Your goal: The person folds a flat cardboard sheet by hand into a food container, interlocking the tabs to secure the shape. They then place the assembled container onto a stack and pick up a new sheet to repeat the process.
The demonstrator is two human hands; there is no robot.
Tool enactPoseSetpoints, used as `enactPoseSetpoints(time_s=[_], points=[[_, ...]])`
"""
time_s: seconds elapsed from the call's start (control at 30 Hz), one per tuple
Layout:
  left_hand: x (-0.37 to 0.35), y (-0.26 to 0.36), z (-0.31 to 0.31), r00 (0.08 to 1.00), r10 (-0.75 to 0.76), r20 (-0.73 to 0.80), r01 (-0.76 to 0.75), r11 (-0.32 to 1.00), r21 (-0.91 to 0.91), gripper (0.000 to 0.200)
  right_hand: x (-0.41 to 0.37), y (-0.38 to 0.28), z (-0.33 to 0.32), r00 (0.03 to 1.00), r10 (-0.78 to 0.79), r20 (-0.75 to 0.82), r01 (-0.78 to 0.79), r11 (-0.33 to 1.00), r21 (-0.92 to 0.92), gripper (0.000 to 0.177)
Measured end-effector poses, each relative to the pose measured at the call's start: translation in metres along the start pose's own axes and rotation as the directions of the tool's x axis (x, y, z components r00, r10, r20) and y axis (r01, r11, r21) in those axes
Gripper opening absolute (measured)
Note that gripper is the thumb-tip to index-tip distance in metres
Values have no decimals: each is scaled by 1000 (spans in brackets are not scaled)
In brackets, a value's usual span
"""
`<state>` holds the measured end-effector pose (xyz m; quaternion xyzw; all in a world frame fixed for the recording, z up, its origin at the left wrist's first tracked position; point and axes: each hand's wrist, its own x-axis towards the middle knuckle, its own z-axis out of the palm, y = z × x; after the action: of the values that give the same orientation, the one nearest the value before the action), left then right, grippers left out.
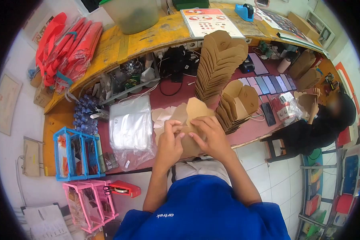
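Observation:
A brown cardboard box [197,110], partly folded, lies at the table's front edge between my hands. My left hand [172,140] is closed on its left side, fingers bent and thumb up. On its right side, my right hand [210,136] pinches a flap between thumb and fingers. Another folded piece with a pale inside [163,117] lies just left of the box. Behind and right stand a tall stack of nested brown boxes [218,66] and a shorter stack [238,105]. Left of my hands is a pack of clear plastic bags [131,124].
Blue [70,174] and pink baskets [84,204] and a red tape dispenser [126,189] are at left. Several phones [270,85] lie at back right. Another person [324,124] at far right holds a brown box. A yellow shelf [148,40] runs above the table.

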<state>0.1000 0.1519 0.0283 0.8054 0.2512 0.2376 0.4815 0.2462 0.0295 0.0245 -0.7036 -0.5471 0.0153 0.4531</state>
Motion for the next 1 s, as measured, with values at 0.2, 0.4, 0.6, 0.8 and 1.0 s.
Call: enactPoseSetpoints(time_s=[0.2, 0.4, 0.6, 0.8, 1.0], points=[[4, -1, 6, 979, 205, -20, -201, 973, 110, 34, -1, -2, 10, 997, 16, -71, -9, 995, 102, 26], [8, 4, 5, 980, 183, -76, -176, 980, 91, 33, -4, -3, 11, 977, 181, -116, -147, 955, 258, 11], [20, 16, 1, 930, 320, -180, -282, 937, 206, 31, -5, 1, 6, 965, 169, -202, -137, 977, 163, 7], [24, 9, 13, 915, 386, -114, -346, 900, 266, 12, -3, 4, 3, 982, 17, -189, -5, 998, 65, 6], [14, 5, 17, 874, 448, -190, -366, 862, 351, 12, -9, -1, 11, 974, 24, -225, 13, 986, 164, 12]])
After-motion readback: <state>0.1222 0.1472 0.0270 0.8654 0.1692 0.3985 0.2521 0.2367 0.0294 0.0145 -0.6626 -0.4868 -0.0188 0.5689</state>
